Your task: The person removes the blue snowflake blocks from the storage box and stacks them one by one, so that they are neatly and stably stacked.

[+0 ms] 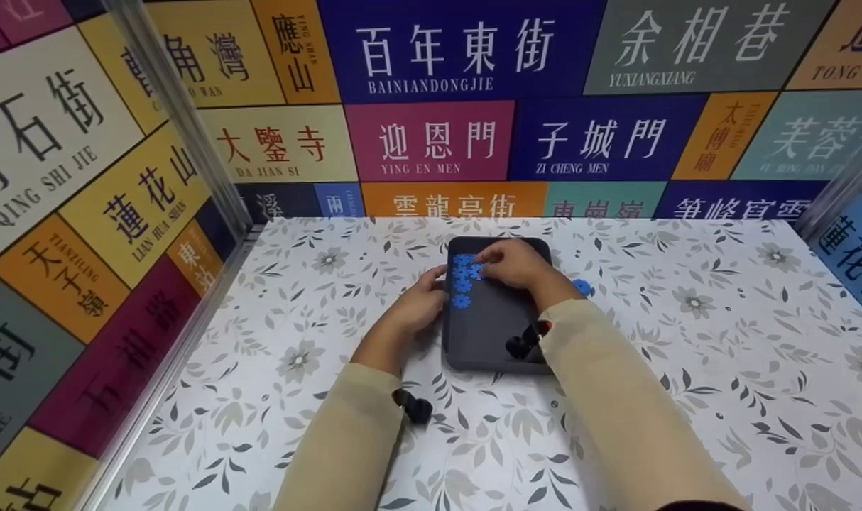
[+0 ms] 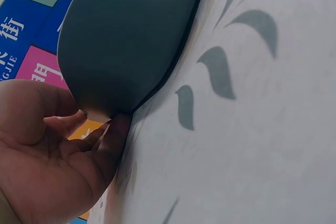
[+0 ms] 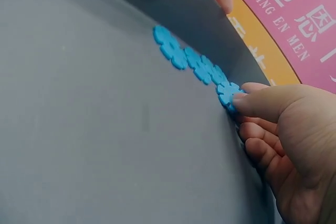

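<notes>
A shallow dark grey tray (image 1: 484, 333) lies on the table, holding several blue flower-shaped plastic discs (image 1: 462, 285) along its left side and far left corner. My right hand (image 1: 520, 264) reaches over the tray, and the right wrist view shows its thumb and fingers pinching a blue notched disc (image 3: 227, 93) at the end of the row. The left hand (image 1: 418, 306) holds the tray's left wall, with thumb and fingers at the rim in the left wrist view. One more blue disc (image 1: 581, 287) shows outside the tray, partly hidden by the right forearm.
The tablecloth (image 1: 686, 355) is white with grey leaves and flowers. Panels (image 1: 431, 138) with coloured street-name signs stand behind and on both sides. Small black devices (image 1: 415, 407) are strapped at both wrists.
</notes>
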The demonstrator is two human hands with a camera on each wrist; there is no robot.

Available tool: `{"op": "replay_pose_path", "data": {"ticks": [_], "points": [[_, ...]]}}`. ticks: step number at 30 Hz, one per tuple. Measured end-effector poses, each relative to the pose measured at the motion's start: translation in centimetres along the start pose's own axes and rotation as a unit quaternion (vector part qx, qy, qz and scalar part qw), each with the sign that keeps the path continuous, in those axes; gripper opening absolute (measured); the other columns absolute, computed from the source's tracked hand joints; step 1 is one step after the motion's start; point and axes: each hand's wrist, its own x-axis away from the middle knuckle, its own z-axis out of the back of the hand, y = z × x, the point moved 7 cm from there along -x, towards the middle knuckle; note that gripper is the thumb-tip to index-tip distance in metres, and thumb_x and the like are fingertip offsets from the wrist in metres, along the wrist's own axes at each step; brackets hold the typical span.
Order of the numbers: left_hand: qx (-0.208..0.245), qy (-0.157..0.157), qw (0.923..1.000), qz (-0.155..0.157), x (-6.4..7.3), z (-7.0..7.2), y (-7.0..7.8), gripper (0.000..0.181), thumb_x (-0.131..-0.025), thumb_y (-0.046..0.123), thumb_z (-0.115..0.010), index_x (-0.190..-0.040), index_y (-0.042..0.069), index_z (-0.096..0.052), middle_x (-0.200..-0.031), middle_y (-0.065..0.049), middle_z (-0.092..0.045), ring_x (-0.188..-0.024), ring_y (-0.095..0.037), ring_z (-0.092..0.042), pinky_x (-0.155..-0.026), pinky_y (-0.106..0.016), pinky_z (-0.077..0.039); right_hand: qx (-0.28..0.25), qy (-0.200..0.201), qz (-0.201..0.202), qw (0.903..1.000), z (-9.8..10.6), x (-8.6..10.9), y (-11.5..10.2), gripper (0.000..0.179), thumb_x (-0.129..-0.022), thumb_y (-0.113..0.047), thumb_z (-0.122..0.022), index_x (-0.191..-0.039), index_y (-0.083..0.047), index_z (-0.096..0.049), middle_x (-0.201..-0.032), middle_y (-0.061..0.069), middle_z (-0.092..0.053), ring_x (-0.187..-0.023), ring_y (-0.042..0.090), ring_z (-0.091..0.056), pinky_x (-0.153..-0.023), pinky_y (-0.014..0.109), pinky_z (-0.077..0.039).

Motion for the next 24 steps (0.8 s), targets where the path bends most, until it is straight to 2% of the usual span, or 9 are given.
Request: {"op": "replay_pose_path", "data": {"ticks": [3, 5, 7, 9, 12, 18, 24], "points": [[-0.008, 0.004, 1.0000, -0.002, 0.1, 0.0, 0.1, 0.069, -0.097, 0.008, -0.050, -0.165, 0.011, -0.039, -0.156, -0.021, -0.057, -0.130, -0.030, -0.060, -0.109, -0.038, -0.048, -0.022, 0.031, -0.009, 0.9992, 0.6, 0.0, -0.4, 0.028, -0.101, -0.020, -0.069, -0.125, -0.011, -0.080, -0.120, 0.013, -0.079, -0.099, 0.024, -0.071, -0.090, 0.040, -0.057], [-0.009, 0.004, 1.0000, -0.003, 0.1, 0.1, 0.1, 0.069, -0.097, 0.008, -0.050, -0.165, 0.011, -0.040, -0.156, -0.021, -0.057, -0.128, -0.030, -0.060, -0.107, -0.037, -0.049, -0.062, 0.064, -0.014, 0.9960, 1.4, 0.0, -1.0, 0.028, -0.102, -0.020, -0.068, -0.125, -0.011, -0.080, -0.118, 0.012, -0.079, -0.091, 0.019, -0.069, -0.085, 0.035, -0.057], [-0.007, 0.003, 1.0000, -0.003, 0.1, 0.1, 0.1, 0.069, -0.097, 0.007, -0.050, -0.165, 0.011, -0.039, -0.156, -0.021, -0.057, -0.128, -0.030, -0.060, -0.107, -0.037, -0.049, -0.119, 0.097, -0.021, 0.9879, 2.3, 0.1, -1.9, 0.028, -0.103, -0.021, -0.068, -0.126, -0.011, -0.079, -0.114, 0.011, -0.078, -0.085, 0.016, -0.068, -0.080, 0.032, -0.058], [-0.004, 0.003, 1.0000, -0.004, 0.2, 0.2, 0.1, 0.070, -0.097, 0.007, -0.050, -0.165, 0.010, -0.039, -0.156, -0.022, -0.057, -0.129, -0.031, -0.060, -0.107, -0.038, -0.049, -0.183, 0.117, -0.029, 0.9757, 3.2, 0.4, -2.9, 0.029, -0.103, -0.022, -0.069, -0.127, -0.009, -0.078, -0.112, 0.009, -0.077, -0.083, 0.014, -0.068, -0.078, 0.029, -0.061], [-0.008, 0.002, 0.9999, -0.006, 0.2, 0.2, 0.1, 0.070, -0.097, 0.007, -0.050, -0.166, 0.010, -0.038, -0.156, -0.022, -0.057, -0.130, -0.032, -0.060, -0.109, -0.039, -0.049, -0.246, 0.122, -0.038, 0.9608, 4.2, 1.4, -4.1, 0.031, -0.103, -0.022, -0.070, -0.129, -0.006, -0.076, -0.109, 0.006, -0.076, -0.083, 0.013, -0.068, -0.076, 0.027, -0.062], [0.014, -0.002, 0.9999, -0.002, 0.3, 0.1, 0.1, 0.071, -0.096, 0.004, -0.048, -0.166, 0.009, -0.036, -0.158, -0.023, -0.054, -0.134, -0.034, -0.059, -0.113, -0.042, -0.049, -0.277, 0.129, -0.013, 0.9519, 5.8, 4.6, -4.7, 0.032, -0.103, -0.021, -0.071, -0.130, -0.004, -0.075, -0.107, 0.000, -0.074, -0.084, 0.012, -0.069, -0.077, 0.024, -0.061], [0.028, 0.001, 0.9996, 0.010, 0.3, 0.0, 0.0, 0.071, -0.096, 0.003, -0.048, -0.166, 0.012, -0.038, -0.157, -0.021, -0.056, -0.134, -0.033, -0.061, -0.113, -0.042, -0.050, -0.308, 0.168, 0.009, 0.9364, 7.5, 8.0, -2.7, 0.032, -0.103, -0.021, -0.072, -0.129, -0.003, -0.074, -0.100, -0.005, -0.073, -0.084, 0.011, -0.069, -0.077, 0.024, -0.062]]}}
